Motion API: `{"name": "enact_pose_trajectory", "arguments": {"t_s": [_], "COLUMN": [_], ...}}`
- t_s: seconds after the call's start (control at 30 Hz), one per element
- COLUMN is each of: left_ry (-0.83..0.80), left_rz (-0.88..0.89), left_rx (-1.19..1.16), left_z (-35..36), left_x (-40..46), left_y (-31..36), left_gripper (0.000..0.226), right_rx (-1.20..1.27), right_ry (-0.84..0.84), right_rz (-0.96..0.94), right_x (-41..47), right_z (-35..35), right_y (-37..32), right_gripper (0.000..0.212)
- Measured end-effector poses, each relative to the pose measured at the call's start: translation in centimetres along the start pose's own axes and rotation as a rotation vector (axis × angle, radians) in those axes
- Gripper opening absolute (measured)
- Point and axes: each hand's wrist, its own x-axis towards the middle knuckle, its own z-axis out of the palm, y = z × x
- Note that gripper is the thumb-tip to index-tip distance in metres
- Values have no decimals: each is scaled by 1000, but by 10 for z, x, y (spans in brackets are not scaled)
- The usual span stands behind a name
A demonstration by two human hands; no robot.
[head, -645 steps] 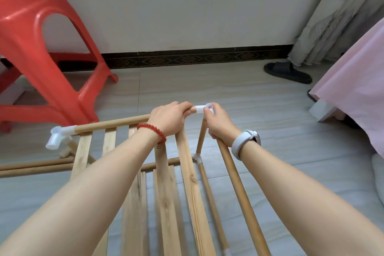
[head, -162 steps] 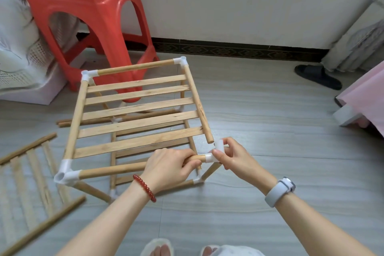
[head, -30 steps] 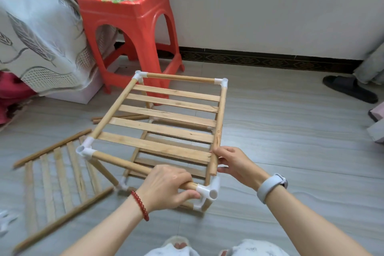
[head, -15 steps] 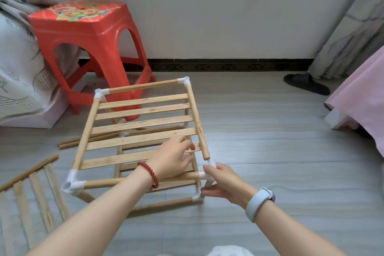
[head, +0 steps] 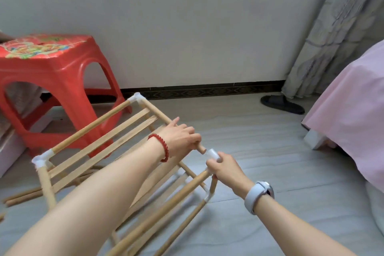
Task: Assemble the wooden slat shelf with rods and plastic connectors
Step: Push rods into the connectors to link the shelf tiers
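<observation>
Left hand (head: 180, 137) around rod (head: 154, 111)

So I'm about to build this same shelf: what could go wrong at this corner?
The rod end in the left hand sits just outside the white connector the right hand grips; pushed off-line, it may jam or skid past. The frame is tilted, so forcing it could loosen the far corner connector.

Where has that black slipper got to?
In the head view the black slipper lies on the floor at the far right, by the wall's dark skirting, at the foot of the grey curtain and beyond the pink bedcover.
</observation>
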Motion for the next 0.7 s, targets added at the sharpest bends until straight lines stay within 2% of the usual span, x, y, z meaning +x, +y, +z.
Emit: {"name": "enact_pose_trajectory", "arguments": {"t_s": [0.07,0.17,0.23,0.3,0.37,0.43,0.5,0.57,0.7], "left_ry": [139,454,574,587,580,543,473,358,217], "left_rz": [-11,33,37,19,-8,-40,-67,-93,-41], "left_rx": [-21,-120,-156,-136,-143,-200,-277,-324,-386], "left_z": [-11,-28,-39,-45,-48,-50,-52,-51,-47], "left_x": [0,-10,-26,-43,-59,-77,-91,-104,-119], "left_y": [-11,-13,-5,8,23,43,65,84,121], "left_gripper": [28,16,12,14,17,30,32,33,34], "right_rx": [-127,-276,-339,-388,-384,-305,-146,-34,16], "right_ry": [25,50,57,48,14,-45,-67,5,183], "right_rz": [-108,-268,-365,-439,-494,-491,-448,-392,-332], "right_x": [8,9,1,-13,-24,-43,-60,-75,-103], "right_z": [-21,-49,-63,-70,-73,-75,-75,-71,-52], "right_y": [-21,-50,-59,-60,-53,-45,-35,-25,3], "right_gripper": [17,11,7,2,9,9,20,33,17]}}
